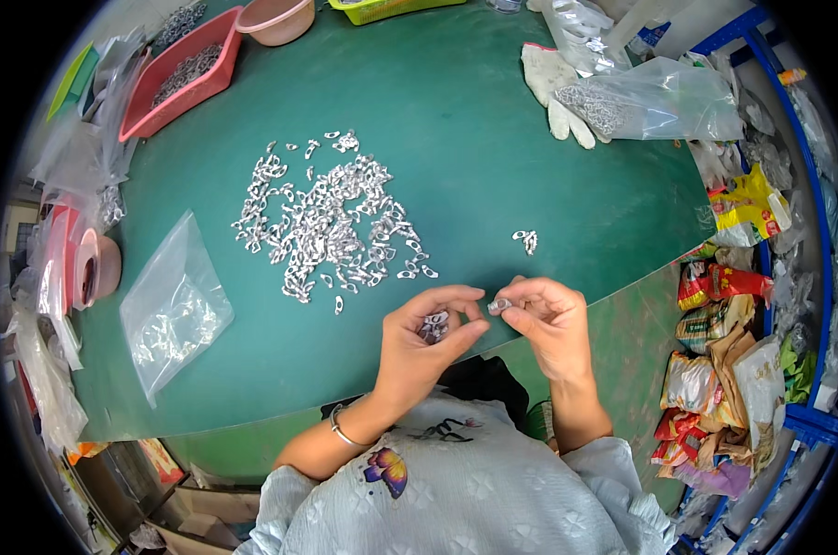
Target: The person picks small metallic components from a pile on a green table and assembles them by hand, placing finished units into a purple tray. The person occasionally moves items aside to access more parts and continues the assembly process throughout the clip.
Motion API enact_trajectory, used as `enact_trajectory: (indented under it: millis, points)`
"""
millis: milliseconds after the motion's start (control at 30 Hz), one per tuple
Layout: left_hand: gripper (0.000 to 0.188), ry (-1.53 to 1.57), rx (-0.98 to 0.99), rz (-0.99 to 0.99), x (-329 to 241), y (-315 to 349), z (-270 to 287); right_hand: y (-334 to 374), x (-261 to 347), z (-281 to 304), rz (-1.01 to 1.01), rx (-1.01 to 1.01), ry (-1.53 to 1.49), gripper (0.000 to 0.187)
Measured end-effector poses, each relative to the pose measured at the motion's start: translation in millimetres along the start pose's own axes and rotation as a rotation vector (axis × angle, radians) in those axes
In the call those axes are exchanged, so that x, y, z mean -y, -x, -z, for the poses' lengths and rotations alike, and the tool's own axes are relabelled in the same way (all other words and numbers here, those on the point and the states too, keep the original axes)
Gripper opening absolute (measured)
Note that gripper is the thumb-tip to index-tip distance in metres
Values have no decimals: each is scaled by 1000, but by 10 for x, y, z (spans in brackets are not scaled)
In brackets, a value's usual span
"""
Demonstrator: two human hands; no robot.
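Observation:
Several small silvery metal parts, each with a ring-like hole, lie cupped in my left hand (422, 338), whose fingers curl around them. My right hand (550, 319) pinches one small metal part (499, 306) between thumb and fingertips, close to the left fingertips. Both hands are over the near edge of the green table (456, 166). A loose pile of the same metal parts (331, 227) spreads out beyond my left hand. Farther off to the right, a small cluster of metal parts (527, 241) lies by itself. The exact shape of the pinched part is too small to make out.
A clear plastic bag (180, 310) with some metal parts lies at the left. A pink basket (134, 118) of parts stands far left, beside a pink bowl (275, 23). White gloves (550, 79) and a filled clear bag (659, 97) lie far right, near a blue rack (812, 185).

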State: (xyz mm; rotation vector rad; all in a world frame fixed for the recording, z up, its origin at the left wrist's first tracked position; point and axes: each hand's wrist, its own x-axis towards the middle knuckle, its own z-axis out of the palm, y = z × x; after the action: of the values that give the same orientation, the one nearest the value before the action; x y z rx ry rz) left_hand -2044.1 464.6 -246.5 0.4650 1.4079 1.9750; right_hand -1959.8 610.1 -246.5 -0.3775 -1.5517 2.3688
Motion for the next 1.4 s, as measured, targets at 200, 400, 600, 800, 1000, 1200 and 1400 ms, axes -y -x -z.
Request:
enact_trajectory:
  millis: [200,400,600,800,1000,1200,1400]
  points:
    - [14,-140,-20,-6,-245,11,-83,64,68,-101,108,17,67,22]
    - [12,-74,-18,-4,-282,49,-89,144,144,-198,229,-45,260,20]
    - [11,182,-4,252,-273,111,-58,139,246,-338,407,-57,481,20]
    - [15,366,39,357,-289,132,-59,146,276,-376,404,-49,459,19]
    - [14,401,31,337,-274,140,-50,153,267,-422,396,-81,476,18]
    - [12,434,36,247,-306,132,-21,150,244,-397,464,-63,567,16]
    - [13,482,64,166,-274,135,7,152,226,-419,496,-76,609,17]
